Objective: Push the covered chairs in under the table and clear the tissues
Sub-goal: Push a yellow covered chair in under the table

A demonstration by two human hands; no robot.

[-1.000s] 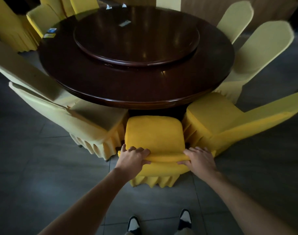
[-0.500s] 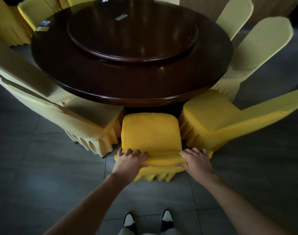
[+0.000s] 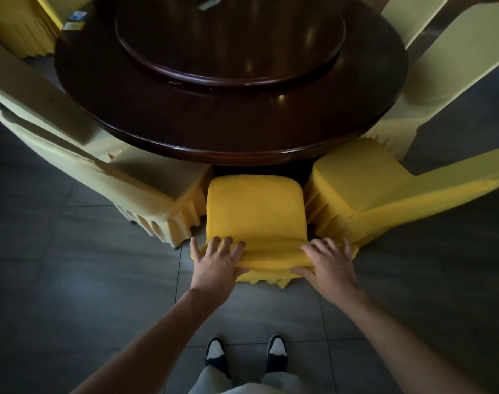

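A chair in a bright yellow cover (image 3: 255,211) stands straight ahead, its seat front at the rim of the round dark wooden table (image 3: 231,129). My left hand (image 3: 218,263) grips the left end of the chair's back top. My right hand (image 3: 326,261) grips the right end, fingers over the fabric and thumb behind. Small tissue packets (image 3: 75,20) lie on the table's far left edge, and another packet (image 3: 208,4) lies on the raised turntable (image 3: 231,44).
More covered chairs ring the table: a pale one (image 3: 106,177) close on the left and a yellow one (image 3: 384,191) close on the right, both touching or nearly touching the held chair. Others (image 3: 430,75) stand at the far right. Grey floor tiles (image 3: 72,280) lie below; my shoes (image 3: 245,354) are behind the chair.
The chair has slid forward toward the table with both hands on its back, and I have stepped closer, so the table fills more of the view.
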